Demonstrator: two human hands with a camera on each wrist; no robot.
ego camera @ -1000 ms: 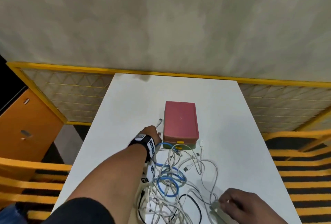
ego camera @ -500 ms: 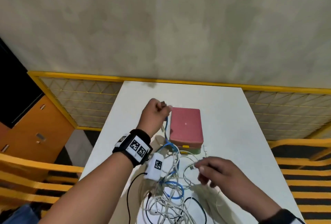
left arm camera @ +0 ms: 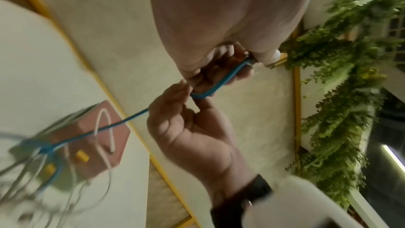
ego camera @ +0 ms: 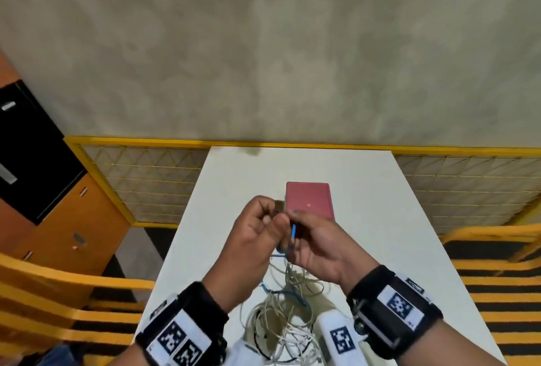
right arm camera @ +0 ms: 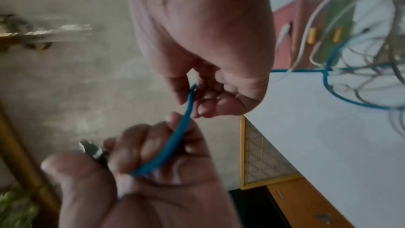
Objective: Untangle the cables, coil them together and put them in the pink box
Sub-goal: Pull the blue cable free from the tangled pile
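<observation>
A shut pink box with yellow latches stands mid-table. Nearer me lies a tangle of white, black and blue cables. Both hands are raised in front of the box, close together. My left hand grips the blue cable near its plug end, which pokes out past the fingers. My right hand pinches the same blue cable a short way along. From there the cable runs taut down into the tangle by the box.
The white table is flanked by yellow railings with mesh and an orange cabinet at the left. A white cable end lies across the box lid. Green plants hang beyond the hands.
My left hand rose from the table beside the box, lifting the blue cable's end. My right hand left the pile at the near right and came up to pinch the same cable.
</observation>
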